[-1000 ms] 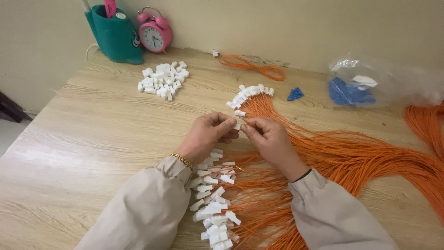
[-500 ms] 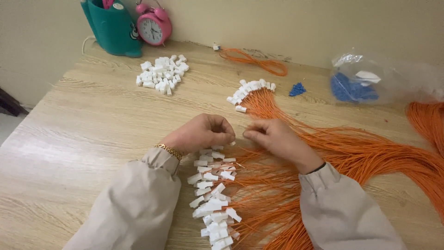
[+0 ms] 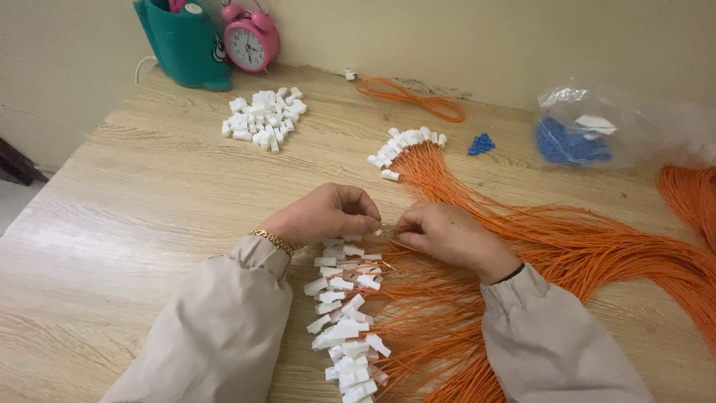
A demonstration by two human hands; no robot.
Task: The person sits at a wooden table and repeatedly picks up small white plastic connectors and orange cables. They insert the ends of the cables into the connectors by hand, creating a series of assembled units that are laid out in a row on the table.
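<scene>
My left hand (image 3: 328, 215) and my right hand (image 3: 447, 237) meet at the middle of the wooden table (image 3: 134, 224), fingertips pinched together around a thin orange wire end; a small white plug may sit between the left fingers, though it is mostly hidden. Just below my hands lies a row of orange wires with white plugs (image 3: 343, 313) fitted on their ends. A second fanned group of plug-tipped wires (image 3: 403, 145) lies farther back. The big bundle of orange wires (image 3: 597, 254) spreads to the right.
A heap of loose white plugs (image 3: 261, 119) lies at the back left. Behind it stand a teal holder (image 3: 183, 45) and a pink alarm clock (image 3: 250, 41). A coiled orange wire (image 3: 410, 97), small blue pieces (image 3: 481, 143) and a clear bag of blue parts (image 3: 589, 130) sit along the back.
Both hands have drawn toward me, away from the far fanned wire group, and now work just above the near row of plugged wires.
</scene>
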